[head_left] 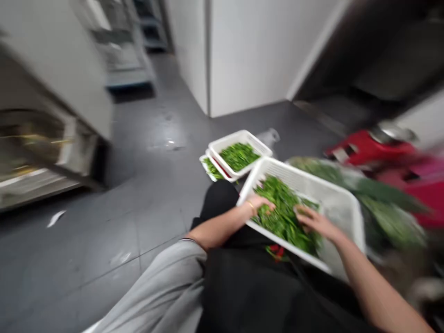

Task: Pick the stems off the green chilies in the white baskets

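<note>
A white plastic basket (335,192) rests in front of me, partly over my dark-clad lap. Slender green peppers (282,217) are heaped along its left and near side; the picture is blurred, so single ones are hard to make out. At the left end of the heap, my left hand (261,203) lies on the peppers with its fingers stretched out. Farther right, my right hand (316,223) reaches over the basket's near side, fingers apart and touching the top of the pile. No pepper shows clearly gripped in either hand.
Smaller white baskets (225,171) with cut green pieces (239,156) stand stacked on the grey floor (156,171). Right of me are leafy greens (378,199) and a red appliance (374,150). Some red peppers (276,251) show below the basket. A white wall corner (209,92) rises ahead.
</note>
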Available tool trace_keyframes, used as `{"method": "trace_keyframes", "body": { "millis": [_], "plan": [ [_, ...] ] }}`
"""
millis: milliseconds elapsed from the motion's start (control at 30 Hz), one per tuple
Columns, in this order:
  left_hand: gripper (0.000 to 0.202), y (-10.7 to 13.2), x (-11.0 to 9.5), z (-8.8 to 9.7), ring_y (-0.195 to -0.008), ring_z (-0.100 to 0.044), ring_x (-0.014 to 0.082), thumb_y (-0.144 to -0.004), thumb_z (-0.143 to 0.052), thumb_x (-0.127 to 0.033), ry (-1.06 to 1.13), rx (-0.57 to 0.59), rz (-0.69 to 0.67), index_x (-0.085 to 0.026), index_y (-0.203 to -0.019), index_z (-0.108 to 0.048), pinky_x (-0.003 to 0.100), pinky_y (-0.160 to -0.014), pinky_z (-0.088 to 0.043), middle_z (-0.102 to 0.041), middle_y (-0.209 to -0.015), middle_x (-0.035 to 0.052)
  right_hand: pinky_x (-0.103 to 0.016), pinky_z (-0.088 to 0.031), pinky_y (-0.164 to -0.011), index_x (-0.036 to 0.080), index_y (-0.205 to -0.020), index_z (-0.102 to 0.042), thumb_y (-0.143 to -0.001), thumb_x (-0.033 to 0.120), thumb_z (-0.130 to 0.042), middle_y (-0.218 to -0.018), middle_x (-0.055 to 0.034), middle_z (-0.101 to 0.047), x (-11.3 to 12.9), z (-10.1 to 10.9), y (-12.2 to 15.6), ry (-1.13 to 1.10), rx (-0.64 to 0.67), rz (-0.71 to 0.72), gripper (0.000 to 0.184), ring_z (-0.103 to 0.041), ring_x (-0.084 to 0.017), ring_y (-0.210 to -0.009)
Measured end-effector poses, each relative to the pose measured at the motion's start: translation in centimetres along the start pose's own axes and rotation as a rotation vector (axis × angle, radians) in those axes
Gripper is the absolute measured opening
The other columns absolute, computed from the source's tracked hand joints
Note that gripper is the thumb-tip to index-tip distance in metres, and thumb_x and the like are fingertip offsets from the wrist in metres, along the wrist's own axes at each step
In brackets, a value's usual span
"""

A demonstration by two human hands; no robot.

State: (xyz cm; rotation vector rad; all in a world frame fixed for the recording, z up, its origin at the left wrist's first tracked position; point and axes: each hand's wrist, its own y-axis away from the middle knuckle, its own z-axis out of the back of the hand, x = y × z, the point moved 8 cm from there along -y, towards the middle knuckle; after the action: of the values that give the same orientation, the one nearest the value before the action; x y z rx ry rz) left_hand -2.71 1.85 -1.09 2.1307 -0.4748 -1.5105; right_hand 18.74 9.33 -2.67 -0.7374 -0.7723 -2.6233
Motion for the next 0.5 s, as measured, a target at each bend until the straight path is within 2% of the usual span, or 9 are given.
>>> {"method": "trace_keyframes", "body": {
  "millis": [67,100,133,200,267,333,400,500],
  "plan": [
    [0.014,-3.7,1.8,-0.8,-0.048,-0.054,0.0104,-0.055,-0.068,-0.019,0.005,0.101,0.076,-0.015,-0.047,-0.058,0.028,-0.058,-0.049,-0.059,-0.053,0.0049,-0.036,-0.054,-0.082,0.02,-0.127,-0.06,-0.073,0.049,-0.057,-0.127,-0.014,-0.063,-3.0,2.4,-1.0,-0.013,-0.051,-0.087,0.061,-0.065,-0.027,-0.104],
    [0.011,-5.3,2.8,-1.2,-0.049,-0.054,0.0094,-0.057,-0.067,-0.017,0.007,0.135,0.108,-0.014,-0.051,-0.059,0.026,-0.059,-0.049,-0.059,-0.054,0.0042,-0.035,-0.051,-0.087,0.012,-0.129,-0.058,-0.077,0.043,-0.058,-0.127,-0.0188,-0.061,-4.7,3.6,-1.2,0.05,-0.107,-0.099,0.06,-0.063,-0.027,-0.107],
    [0.008,-6.6,3.4,-1.4,-0.05,-0.055,0.0089,-0.059,-0.066,-0.016,0.03,0.141,0.117,-0.013,-0.054,-0.06,0.025,-0.059,-0.05,-0.06,-0.055,0.0037,-0.034,-0.048,-0.089,0.007,-0.128,-0.058,-0.082,0.038,-0.057,-0.123,-0.0221,-0.063,-6.3,4.4,-1.0,0.134,-0.16,-0.126,0.056,-0.063,-0.027,-0.106],
    [0.008,-8.3,3.9,-1.2,-0.049,-0.056,0.0104,-0.057,-0.068,-0.012,0.137,0.11,0.114,-0.011,-0.058,-0.061,0.025,-0.055,-0.049,-0.06,-0.053,0.004,-0.031,-0.047,-0.085,0.006,-0.114,-0.066,-0.087,0.03,-0.054,-0.103,-0.0197,-0.071,-8.5,4.8,-0.3,0.224,-0.181,-0.209,0.038,-0.066,-0.024,-0.095],
    [0.013,-8.7,3.8,-1.0,-0.046,-0.055,0.0114,-0.055,-0.072,-0.011,0.182,0.099,0.107,-0.01,-0.061,-0.06,0.025,-0.05,-0.048,-0.059,-0.051,0.0031,-0.028,-0.046,-0.081,0.011,-0.099,-0.071,-0.09,0.029,-0.052,-0.094,-0.0138,-0.073,-8.7,4.2,0.0,0.249,-0.191,-0.231,0.028,-0.067,-0.021,-0.089],
    [0.017,-8.7,3.5,-1.2,-0.044,-0.054,0.0113,-0.055,-0.075,-0.011,0.175,0.09,0.106,-0.011,-0.063,-0.06,0.025,-0.047,-0.047,-0.059,-0.05,0.002,-0.027,-0.046,-0.079,0.016,-0.093,-0.073,-0.09,0.035,-0.052,-0.098,-0.0108,-0.073,-7.6,2.8,-0.7,0.301,-0.168,-0.21,0.028,-0.066,-0.021,-0.091],
    [0.018,-8.6,3.4,-1.6,-0.044,-0.054,0.011,-0.056,-0.075,-0.01,0.163,0.062,0.108,-0.011,-0.063,-0.059,0.024,-0.045,-0.047,-0.06,-0.051,0.002,-0.029,-0.047,-0.077,0.017,-0.092,-0.073,-0.088,0.041,-0.054,-0.102,-0.0125,-0.072,-6.5,0.8,-2.3,0.424,-0.065,-0.208,0.031,-0.066,-0.024,-0.095],
    [0.017,-8.8,3.6,-2.7,-0.048,-0.057,0.0114,-0.057,-0.073,-0.008,0.163,0.045,0.118,-0.01,-0.065,-0.058,0.025,-0.049,-0.05,-0.063,-0.056,0.0046,-0.032,-0.048,-0.077,0.013,-0.093,-0.071,-0.086,0.04,-0.059,-0.107,-0.0171,-0.07,-5.6,-1.4,-4.2,0.54,0.081,-0.217,0.03,-0.065,-0.027,-0.1]
  ]
}}
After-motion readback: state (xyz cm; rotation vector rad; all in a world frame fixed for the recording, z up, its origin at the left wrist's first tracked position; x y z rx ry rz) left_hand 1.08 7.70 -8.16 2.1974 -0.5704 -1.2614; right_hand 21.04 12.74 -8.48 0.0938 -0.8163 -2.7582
